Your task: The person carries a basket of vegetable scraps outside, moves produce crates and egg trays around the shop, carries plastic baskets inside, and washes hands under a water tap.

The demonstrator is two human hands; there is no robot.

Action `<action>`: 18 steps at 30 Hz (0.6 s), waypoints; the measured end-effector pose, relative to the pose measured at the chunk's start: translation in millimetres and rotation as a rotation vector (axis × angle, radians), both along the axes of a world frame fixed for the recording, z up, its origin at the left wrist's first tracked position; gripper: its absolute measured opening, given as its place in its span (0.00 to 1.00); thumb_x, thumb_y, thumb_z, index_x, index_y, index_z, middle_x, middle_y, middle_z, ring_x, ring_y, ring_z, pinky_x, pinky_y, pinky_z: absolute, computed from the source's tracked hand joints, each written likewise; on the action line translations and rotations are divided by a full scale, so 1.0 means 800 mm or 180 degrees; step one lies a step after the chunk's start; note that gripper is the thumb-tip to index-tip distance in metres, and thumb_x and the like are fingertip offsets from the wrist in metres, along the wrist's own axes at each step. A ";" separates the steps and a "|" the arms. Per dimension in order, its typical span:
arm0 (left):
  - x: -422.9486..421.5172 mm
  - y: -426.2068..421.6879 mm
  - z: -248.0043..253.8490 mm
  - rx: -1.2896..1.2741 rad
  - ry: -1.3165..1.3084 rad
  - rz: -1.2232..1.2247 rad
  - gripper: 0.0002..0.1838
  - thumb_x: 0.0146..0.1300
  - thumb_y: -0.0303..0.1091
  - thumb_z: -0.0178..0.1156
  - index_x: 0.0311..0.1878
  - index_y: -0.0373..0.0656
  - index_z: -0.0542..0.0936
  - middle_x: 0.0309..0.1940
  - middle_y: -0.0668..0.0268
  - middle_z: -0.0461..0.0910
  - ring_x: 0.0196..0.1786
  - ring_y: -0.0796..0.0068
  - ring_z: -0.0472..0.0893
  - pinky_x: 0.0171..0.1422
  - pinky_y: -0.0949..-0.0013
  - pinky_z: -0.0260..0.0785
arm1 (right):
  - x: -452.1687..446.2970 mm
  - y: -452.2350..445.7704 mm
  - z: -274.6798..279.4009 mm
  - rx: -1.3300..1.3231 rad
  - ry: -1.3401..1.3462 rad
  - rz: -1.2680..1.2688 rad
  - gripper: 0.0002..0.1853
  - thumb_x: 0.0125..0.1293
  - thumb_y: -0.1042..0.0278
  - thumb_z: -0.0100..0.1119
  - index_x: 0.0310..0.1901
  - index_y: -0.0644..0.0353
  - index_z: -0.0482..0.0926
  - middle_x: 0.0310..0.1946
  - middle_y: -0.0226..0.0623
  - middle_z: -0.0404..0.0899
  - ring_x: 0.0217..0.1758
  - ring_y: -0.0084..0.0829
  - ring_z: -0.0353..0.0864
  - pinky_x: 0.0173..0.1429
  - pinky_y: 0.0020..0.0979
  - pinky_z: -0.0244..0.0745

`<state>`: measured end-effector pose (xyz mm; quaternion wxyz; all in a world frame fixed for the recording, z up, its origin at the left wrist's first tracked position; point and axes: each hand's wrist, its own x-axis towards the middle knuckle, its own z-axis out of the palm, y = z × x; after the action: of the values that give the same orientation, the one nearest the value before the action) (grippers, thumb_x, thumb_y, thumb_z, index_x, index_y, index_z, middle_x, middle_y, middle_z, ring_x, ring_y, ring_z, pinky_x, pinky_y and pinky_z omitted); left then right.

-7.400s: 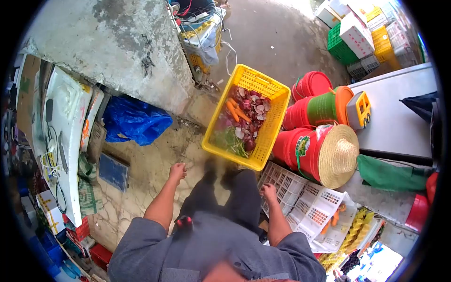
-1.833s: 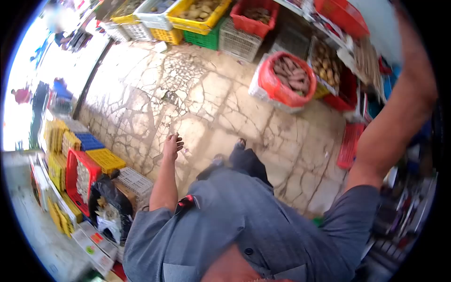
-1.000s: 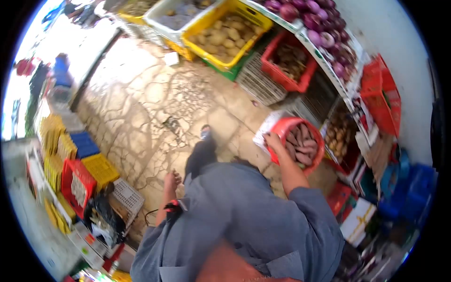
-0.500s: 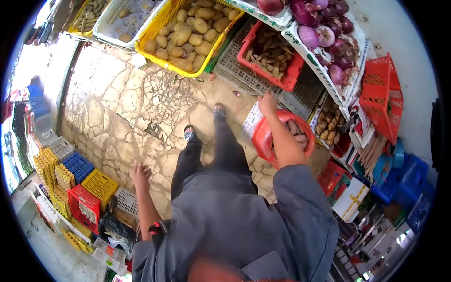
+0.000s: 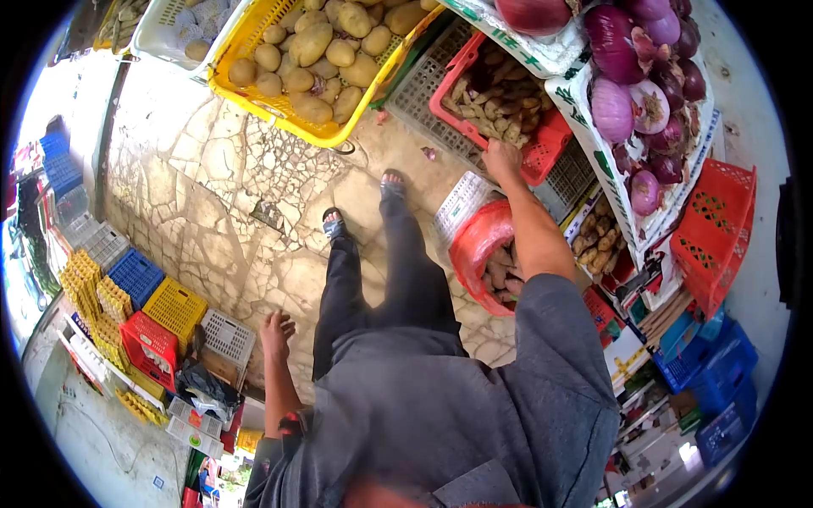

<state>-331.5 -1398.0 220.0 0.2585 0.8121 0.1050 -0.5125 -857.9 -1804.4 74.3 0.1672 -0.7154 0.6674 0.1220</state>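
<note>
My right hand [image 5: 503,161] reaches forward and grips the near rim of a red plastic basket [image 5: 458,124]. Knobbly brown roots [image 5: 506,108] that look like ginger or small tubers lie inside it. Below that arm stands a container lined with a red plastic bag [image 5: 476,245], holding reddish sweet potatoes [image 5: 500,275] partly hidden by my forearm. My left hand [image 5: 277,330] hangs out to the side above the stone floor, fingers loosely bent and apart, with nothing in it.
A yellow basket of potatoes [image 5: 326,135] is at the front, beside a white crate [image 5: 165,44]. Red onions [image 5: 614,110] fill a white box on the right. Egg trays [image 5: 80,284] and coloured crates [image 5: 174,309] line the left. Paved floor [image 5: 203,199] lies between.
My right hand has moved forward from above the red bag to the red basket's rim. The left hand is still empty. The whole view has shifted closer to the produce.
</note>
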 end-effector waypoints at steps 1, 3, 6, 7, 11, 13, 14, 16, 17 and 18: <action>-0.003 -0.025 0.000 -0.0101 -0.0004 -0.0044 0.16 0.67 0.41 0.55 0.51 0.39 0.73 0.36 0.61 0.78 0.30 0.70 0.79 0.33 0.70 0.71 | 0.009 -0.003 0.007 0.0090 -0.0026 0.0014 0.10 0.57 0.61 0.60 0.33 0.58 0.81 0.30 0.49 0.82 0.36 0.50 0.82 0.41 0.48 0.76; -0.014 -0.066 0.002 -0.0293 -0.0002 -0.0155 0.16 0.67 0.40 0.55 0.50 0.38 0.73 0.36 0.60 0.78 0.31 0.71 0.79 0.34 0.71 0.71 | 0.045 0.001 0.022 0.0282 -0.0069 0.0019 0.09 0.57 0.61 0.59 0.32 0.58 0.81 0.28 0.50 0.82 0.33 0.51 0.82 0.38 0.50 0.76; -0.023 -0.101 -0.011 -0.0379 0.0073 -0.0155 0.16 0.67 0.39 0.56 0.51 0.38 0.73 0.36 0.60 0.79 0.31 0.72 0.79 0.35 0.72 0.71 | 0.104 0.040 0.010 0.0510 -0.0541 0.0055 0.09 0.57 0.60 0.58 0.31 0.57 0.80 0.26 0.48 0.81 0.31 0.51 0.82 0.35 0.51 0.74; -0.028 -0.113 -0.009 -0.0379 0.0102 -0.0286 0.16 0.67 0.39 0.56 0.52 0.38 0.73 0.36 0.61 0.79 0.31 0.72 0.79 0.35 0.72 0.71 | 0.129 0.056 0.018 0.0588 -0.0700 0.0042 0.10 0.57 0.58 0.58 0.31 0.56 0.80 0.26 0.46 0.81 0.32 0.50 0.82 0.37 0.50 0.75; -0.036 -0.125 -0.004 -0.0415 0.0220 -0.0387 0.16 0.66 0.39 0.57 0.51 0.38 0.74 0.34 0.61 0.79 0.31 0.73 0.79 0.35 0.73 0.70 | 0.188 0.123 0.031 0.0886 -0.1067 -0.0091 0.13 0.58 0.58 0.56 0.34 0.61 0.80 0.35 0.48 0.82 0.39 0.47 0.82 0.45 0.47 0.76; -0.033 -0.116 -0.007 -0.0366 0.0173 -0.0319 0.16 0.67 0.39 0.57 0.51 0.38 0.74 0.34 0.61 0.79 0.30 0.73 0.79 0.34 0.72 0.70 | 0.192 0.137 0.025 0.0688 -0.1192 -0.0326 0.14 0.58 0.58 0.56 0.35 0.62 0.80 0.38 0.49 0.82 0.41 0.47 0.82 0.46 0.46 0.76; -0.032 -0.109 -0.005 -0.0330 0.0161 -0.0294 0.16 0.67 0.39 0.56 0.51 0.38 0.74 0.34 0.61 0.79 0.30 0.73 0.79 0.34 0.72 0.70 | 0.190 0.140 0.022 0.0802 -0.1139 -0.0406 0.14 0.58 0.58 0.57 0.35 0.62 0.80 0.39 0.49 0.81 0.43 0.47 0.82 0.46 0.46 0.76; -0.026 -0.095 -0.013 -0.0136 0.0171 -0.0308 0.15 0.67 0.39 0.56 0.51 0.38 0.74 0.34 0.62 0.79 0.30 0.72 0.79 0.33 0.72 0.70 | 0.186 0.136 0.028 0.0997 -0.1151 -0.0407 0.16 0.57 0.56 0.59 0.36 0.63 0.80 0.40 0.49 0.81 0.44 0.46 0.81 0.47 0.44 0.75; -0.025 -0.088 -0.017 -0.0050 0.0180 -0.0308 0.15 0.67 0.38 0.56 0.51 0.39 0.74 0.33 0.62 0.79 0.30 0.72 0.79 0.33 0.71 0.71 | 0.182 0.132 0.035 0.1088 -0.1213 -0.0321 0.17 0.57 0.55 0.60 0.36 0.64 0.80 0.40 0.49 0.81 0.44 0.46 0.81 0.47 0.43 0.75; -0.025 -0.086 -0.020 0.0014 0.0177 -0.0313 0.15 0.67 0.38 0.56 0.50 0.39 0.74 0.33 0.62 0.79 0.29 0.72 0.79 0.32 0.71 0.70 | 0.178 0.127 0.037 0.1169 -0.1275 -0.0222 0.18 0.57 0.55 0.61 0.37 0.64 0.79 0.40 0.48 0.80 0.45 0.45 0.81 0.48 0.42 0.75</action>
<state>-351.8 -1466.5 204.4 0.2282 0.8023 0.0732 -0.5466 -715.2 -1703.1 104.3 0.4269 -0.6596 0.6119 0.0911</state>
